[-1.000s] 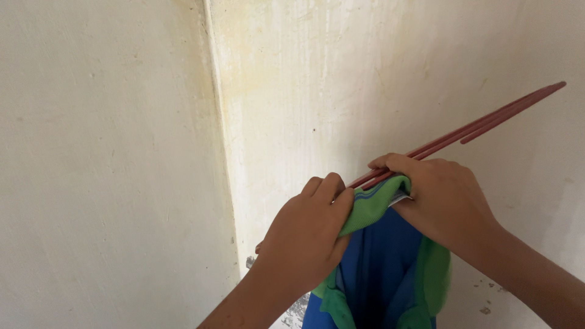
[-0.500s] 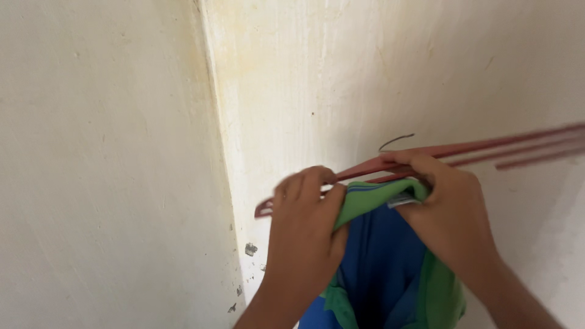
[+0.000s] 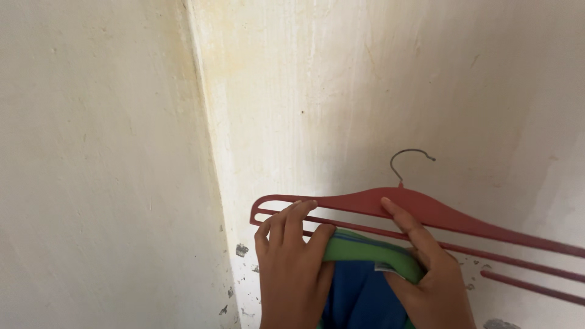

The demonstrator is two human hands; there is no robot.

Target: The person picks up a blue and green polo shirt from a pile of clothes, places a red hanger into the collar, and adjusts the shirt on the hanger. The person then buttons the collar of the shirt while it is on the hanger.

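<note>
The red plastic hanger is held up in front of a cream wall, close to the corner where two walls meet, and its long axis runs from the left end near the corner to the right and slightly downward, out of the picture at the right edge. It lies just above both hands, and the garment lies just under its lower bar. The left hand is at the left end of the hanger: its fingers are curled, the fingertips rest on the thin lower bar, and the thumb presses the green band of the garment from the side. The right hand is near the middle of the hanger, under the hook; its index finger is stretched up and lies on the wide upper bar, while the other fingers are closed on the green band. So both hands have hold of the cloth and touch the hanger at the same time. The hanger has a grey metal hook on top and thin bars below. The garment is blue with a green edge and hangs down between the two wrists, and a small white label shows at the band. The wall has yellowish stains and some chipped spots low down.
</note>
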